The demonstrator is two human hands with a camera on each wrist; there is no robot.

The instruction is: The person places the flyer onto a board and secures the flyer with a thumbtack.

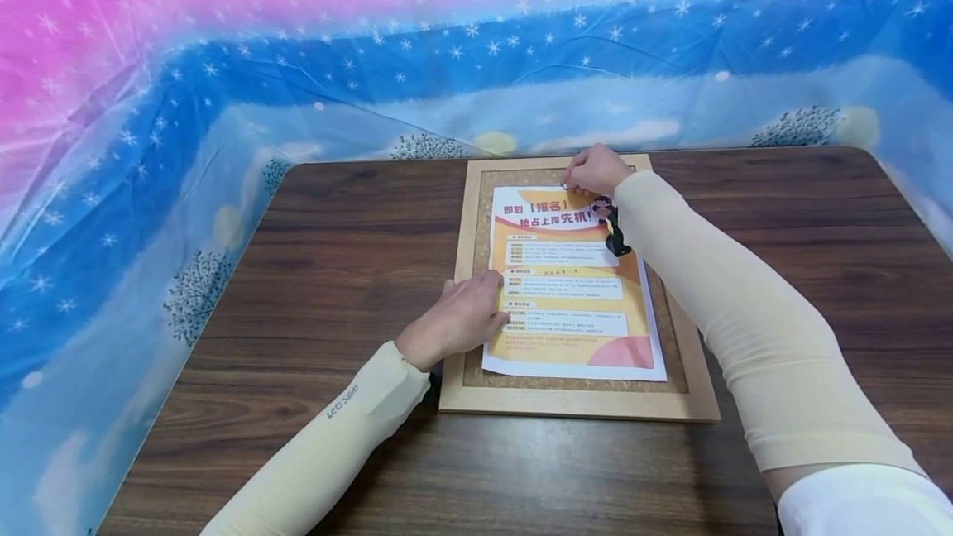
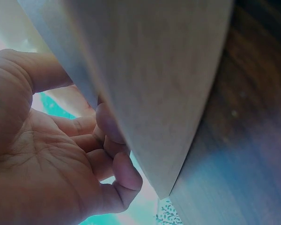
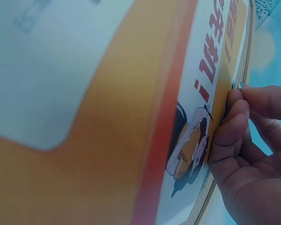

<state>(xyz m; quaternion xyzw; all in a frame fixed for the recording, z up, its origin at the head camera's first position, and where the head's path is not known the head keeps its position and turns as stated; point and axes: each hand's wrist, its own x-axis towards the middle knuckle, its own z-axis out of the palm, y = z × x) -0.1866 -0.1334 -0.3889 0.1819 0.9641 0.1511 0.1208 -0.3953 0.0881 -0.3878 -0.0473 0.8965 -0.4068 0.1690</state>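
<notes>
A printed orange and white poster (image 1: 566,358) lies on a cork board with a light wooden frame (image 1: 573,401). My left hand (image 1: 462,317) rests at the poster's left edge, fingertips touching the paper; in the left wrist view its fingers bend loosely beside the frame. At the poster's top edge, my right hand (image 1: 596,169) pinches a small pale thing, apparently a push pin (image 3: 240,86), between thumb and forefinger. Most of it is hidden by the fingertips, and whether its point is in the cork cannot be told.
The board lies flat on a dark wood-grain table (image 1: 357,246), near its far edge. Behind and to the left hangs a pink and blue cloth (image 1: 335,64) with a snowflake print.
</notes>
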